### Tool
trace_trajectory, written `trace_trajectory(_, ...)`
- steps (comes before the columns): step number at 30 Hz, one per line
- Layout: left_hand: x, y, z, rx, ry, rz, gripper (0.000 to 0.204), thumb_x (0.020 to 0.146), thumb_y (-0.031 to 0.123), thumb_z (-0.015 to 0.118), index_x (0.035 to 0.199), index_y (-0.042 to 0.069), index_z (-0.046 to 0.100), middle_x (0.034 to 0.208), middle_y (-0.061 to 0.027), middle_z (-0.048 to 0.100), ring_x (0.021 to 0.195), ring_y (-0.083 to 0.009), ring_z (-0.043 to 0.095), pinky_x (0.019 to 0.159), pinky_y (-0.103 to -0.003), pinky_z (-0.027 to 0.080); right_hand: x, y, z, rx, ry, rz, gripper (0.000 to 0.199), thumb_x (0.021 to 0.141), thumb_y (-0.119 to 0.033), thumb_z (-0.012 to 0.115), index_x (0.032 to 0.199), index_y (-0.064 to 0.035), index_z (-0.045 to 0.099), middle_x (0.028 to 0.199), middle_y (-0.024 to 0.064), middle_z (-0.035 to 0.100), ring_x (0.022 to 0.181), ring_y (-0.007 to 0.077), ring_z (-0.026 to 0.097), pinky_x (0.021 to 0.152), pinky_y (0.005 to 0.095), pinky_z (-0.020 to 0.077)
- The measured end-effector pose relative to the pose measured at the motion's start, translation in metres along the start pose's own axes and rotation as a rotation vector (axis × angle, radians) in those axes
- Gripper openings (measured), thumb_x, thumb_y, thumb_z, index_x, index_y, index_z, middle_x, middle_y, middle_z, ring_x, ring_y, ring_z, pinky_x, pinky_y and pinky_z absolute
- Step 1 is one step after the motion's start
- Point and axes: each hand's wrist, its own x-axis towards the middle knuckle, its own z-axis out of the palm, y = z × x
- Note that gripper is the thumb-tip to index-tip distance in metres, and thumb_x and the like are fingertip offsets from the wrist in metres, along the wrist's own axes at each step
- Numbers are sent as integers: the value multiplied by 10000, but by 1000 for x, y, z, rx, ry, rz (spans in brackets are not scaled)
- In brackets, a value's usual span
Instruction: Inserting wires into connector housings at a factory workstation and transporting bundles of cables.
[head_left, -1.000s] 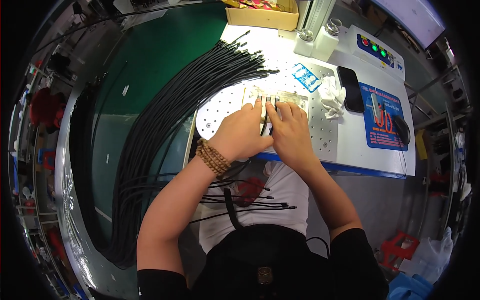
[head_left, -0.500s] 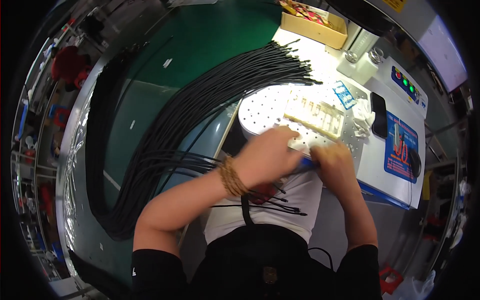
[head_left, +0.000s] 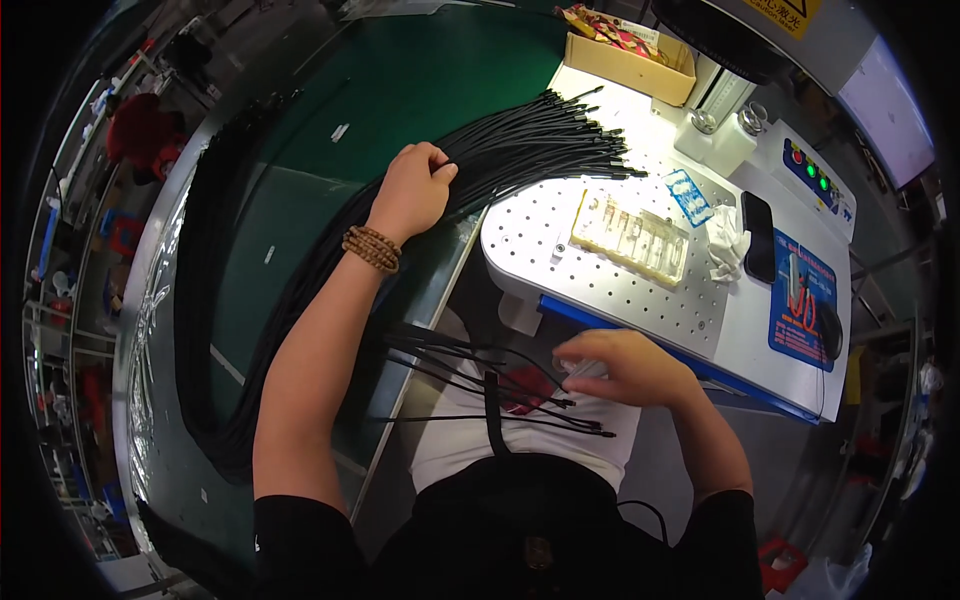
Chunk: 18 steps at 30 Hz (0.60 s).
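Observation:
A thick bundle of black cables [head_left: 330, 240] curves across the green-topped table, its many connector ends spread on the white machine bed. Over the middle of this bundle is my left hand [head_left: 412, 190], fingers curled and thumb against the forefinger. What it pinches, if anything, is hidden. Above my lap hovers my right hand [head_left: 635, 368], its thumb and fingers apart and no held thing plain to see. Close to it, several loose black cables [head_left: 540, 410] lie across my thighs with their ends pointing right. A clear yellowish fixture block [head_left: 630, 240] sits on the perforated metal plate [head_left: 520, 225].
On the machine bed are a blue card [head_left: 688, 197], crumpled white tissue [head_left: 727, 245], a black phone [head_left: 758, 235] and a mouse [head_left: 829, 328] on a blue mat [head_left: 790, 325]. A cardboard box [head_left: 630, 65] stands at the back, beside the machine's column [head_left: 722, 105].
My left hand has swung from the plate's front edge up and left to the cable bundle. My right hand has dropped left and nearer, from the plate edge to above my lap.

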Motion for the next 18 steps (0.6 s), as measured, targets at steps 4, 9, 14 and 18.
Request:
trace_trajectory(4,-3,13,-16,-132,61,-17,126,895,97,615,944,-18,609,987,-194,640,887,-360,623,779,-391,491,35,-4,-9,318,120,-9,381,894,-252,687,1166,6,618,1075,117,676,967,215,659,851,316,517)
trace_trajectory(9,-53,64,-27,-244,79,160,185,917,78,575,1081,-5,565,981,-237,639,848,-405,632,740,-429,500,95,-21,-27,1017,346,-149,418,964,-218,598,1298,16,505,1181,180,633,1095,263,633,975,364,498)
trace_trajectory(14,-140,99,-36,-106,-420,243,310,941,47,517,1237,-46,507,1054,-268,623,964,-445,607,816,-412,500,106,15,-54,1706,686,-217,297,1001,-220,520,1209,-8,511,1135,158,636,1000,243,655,919,401,542)
trace_trajectory(18,-143,96,-19,-286,-912,106,393,949,129,579,1289,-43,481,1078,-211,644,963,-309,644,847,-374,498,66,32,-43,1563,626,-187,300,1017,-222,491,1216,2,476,1031,136,654,909,195,662,829,358,562)
